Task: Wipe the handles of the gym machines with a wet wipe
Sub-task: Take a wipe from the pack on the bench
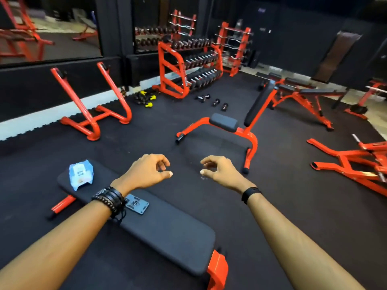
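Note:
A white and blue pack of wet wipes (80, 174) lies on the far end of a black padded flat bench (167, 229) just in front of me. My left hand (146, 171) hovers over the bench, to the right of the pack, with loosely curled fingers that hold nothing. My right hand (219, 169) hangs above the black floor, empty too, its fingers loosely curled. Ahead stands a red bench machine (230, 130) with a black-capped handle (179, 138). No loose wipe is in view.
A phone (137, 204) lies on the bench by my left wrist. A red angled rack (92, 101) stands at the left and a dumbbell rack (188, 70) at the back. More red benches (303, 97) and a red frame (351, 162) fill the right. Loose dumbbells (217, 102) lie on the mat.

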